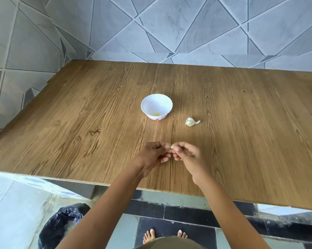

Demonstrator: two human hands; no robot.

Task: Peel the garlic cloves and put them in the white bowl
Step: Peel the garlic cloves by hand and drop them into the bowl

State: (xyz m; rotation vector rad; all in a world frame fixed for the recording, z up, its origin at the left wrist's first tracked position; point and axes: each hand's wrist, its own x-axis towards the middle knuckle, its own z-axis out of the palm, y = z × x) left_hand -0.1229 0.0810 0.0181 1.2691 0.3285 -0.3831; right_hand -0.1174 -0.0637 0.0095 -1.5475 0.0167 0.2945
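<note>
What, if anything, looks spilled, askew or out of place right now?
Nothing stands out. The white bowl sits upright on the table, the garlic bulb lies right of it, and the left hand and right hand pinch one clove.

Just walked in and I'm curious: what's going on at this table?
A person stands at a wooden table peeling garlic. The left hand and right hand pinch one clove between them, above the tabletop. Farther back, the white bowl holds a few pale yellow bits, and a partial garlic bulb lies to its right.
</note>
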